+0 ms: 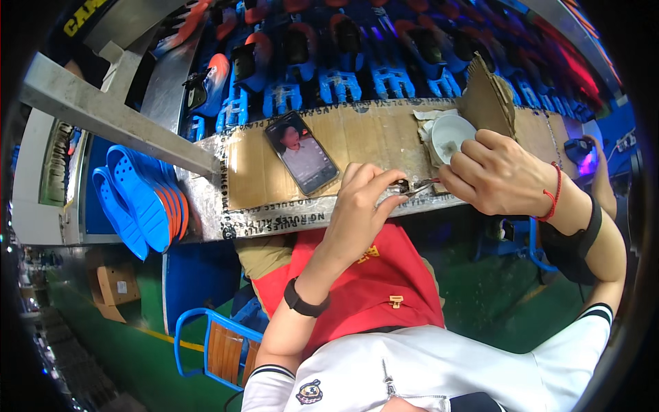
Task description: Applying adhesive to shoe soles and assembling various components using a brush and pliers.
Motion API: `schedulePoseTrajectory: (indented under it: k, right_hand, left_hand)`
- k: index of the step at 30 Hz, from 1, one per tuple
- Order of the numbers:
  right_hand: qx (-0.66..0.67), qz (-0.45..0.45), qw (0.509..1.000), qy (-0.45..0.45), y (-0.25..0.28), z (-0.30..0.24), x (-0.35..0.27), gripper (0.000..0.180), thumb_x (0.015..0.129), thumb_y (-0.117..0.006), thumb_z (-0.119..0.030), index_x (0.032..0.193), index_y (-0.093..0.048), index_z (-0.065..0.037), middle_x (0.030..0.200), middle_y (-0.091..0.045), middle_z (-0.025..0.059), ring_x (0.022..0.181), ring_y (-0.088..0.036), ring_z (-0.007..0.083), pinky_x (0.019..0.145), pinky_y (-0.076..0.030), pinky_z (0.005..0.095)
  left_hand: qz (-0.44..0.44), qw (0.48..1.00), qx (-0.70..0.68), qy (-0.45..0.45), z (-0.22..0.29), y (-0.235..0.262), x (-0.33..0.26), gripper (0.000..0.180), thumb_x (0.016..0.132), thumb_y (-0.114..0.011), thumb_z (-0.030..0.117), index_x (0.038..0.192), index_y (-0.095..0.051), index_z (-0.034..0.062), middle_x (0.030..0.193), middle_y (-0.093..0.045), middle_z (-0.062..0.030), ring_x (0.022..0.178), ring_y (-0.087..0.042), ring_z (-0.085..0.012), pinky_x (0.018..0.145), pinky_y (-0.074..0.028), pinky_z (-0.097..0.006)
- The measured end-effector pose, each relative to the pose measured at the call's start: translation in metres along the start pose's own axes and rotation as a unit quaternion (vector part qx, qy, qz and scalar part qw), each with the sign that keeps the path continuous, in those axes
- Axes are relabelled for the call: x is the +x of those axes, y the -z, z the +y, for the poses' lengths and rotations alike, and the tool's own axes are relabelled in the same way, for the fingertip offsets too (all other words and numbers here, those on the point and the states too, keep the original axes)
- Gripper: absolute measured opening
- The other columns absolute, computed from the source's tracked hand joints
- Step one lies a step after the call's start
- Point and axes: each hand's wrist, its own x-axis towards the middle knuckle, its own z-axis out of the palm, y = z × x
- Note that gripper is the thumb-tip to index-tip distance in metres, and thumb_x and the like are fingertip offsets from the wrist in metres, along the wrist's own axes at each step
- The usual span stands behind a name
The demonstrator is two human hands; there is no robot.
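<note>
Above the table's near edge my left hand (362, 202) pinches a small dark, shiny piece (400, 186) between thumb and fingertips. From the right comes my right hand (493, 172), its fingers curled around a thin tool (434, 181) with a reddish part near the grip. The tool's narrow tip meets or nearly meets the dark piece; whether they touch I cannot tell. Its exact kind is too small to make out. Just beyond the right hand stands a round white cup (452, 132), partly covered by the knuckles.
A lit phone (302, 152) lies on the cardboard-covered table (247, 178). An upright cardboard flap (484, 99) rises behind the cup. Blue and orange shoes on blue holders (340, 86) line the far side. Stacked blue and orange shoe parts (141, 199) hang left, near a metal post (117, 117).
</note>
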Motion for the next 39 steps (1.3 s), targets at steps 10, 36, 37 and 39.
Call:
schedulePoseTrajectory:
  k: [10,36,37,39]
  right_hand:
    - [0.002,-0.014,1.000,0.008,0.004,0.000,0.001,0.017,0.071,-0.063,-0.014,0.083,-0.061,-0.003,0.070,-0.051,0.0012,0.066,-0.055,0.0163,0.060,-0.042,0.0290]
    - [0.004,-0.017,0.999,0.030,0.010,0.001,0.008,0.013,0.070,-0.064,-0.014,0.073,-0.058,-0.003,0.064,-0.049,0.0008,0.063,-0.055,0.0156,0.058,-0.041,0.0283]
    - [0.003,-0.008,0.999,0.032,0.009,0.001,0.008,0.013,0.070,-0.064,-0.014,0.072,-0.058,-0.003,0.064,-0.049,0.0007,0.063,-0.054,0.0154,0.058,-0.041,0.0284]
    - [0.002,0.000,0.999,0.032,0.009,0.000,0.008,0.013,0.070,-0.064,-0.014,0.072,-0.057,-0.003,0.063,-0.048,0.0006,0.062,-0.054,0.0153,0.057,-0.040,0.0284]
  left_hand:
    - [-0.026,0.998,-0.047,0.031,-0.002,0.003,-0.002,0.032,0.078,-0.074,0.007,0.108,-0.066,0.0028,0.091,-0.059,-0.0107,0.091,-0.051,-0.0285,0.081,-0.043,-0.038]
    - [-0.042,0.994,-0.089,0.039,-0.007,0.002,-0.002,0.031,0.078,-0.073,0.004,0.109,-0.068,0.0041,0.092,-0.062,-0.0082,0.088,-0.054,-0.0221,0.079,-0.045,-0.032]
    - [-0.040,0.994,-0.093,0.041,-0.009,0.003,-0.003,0.029,0.079,-0.072,0.001,0.109,-0.069,0.0026,0.092,-0.063,-0.0074,0.084,-0.057,-0.0174,0.076,-0.046,-0.029]
    - [-0.049,0.989,-0.126,0.060,-0.010,0.004,-0.004,0.031,0.079,-0.073,0.003,0.110,-0.068,0.0044,0.091,-0.061,-0.0071,0.086,-0.055,-0.0192,0.078,-0.045,-0.030]
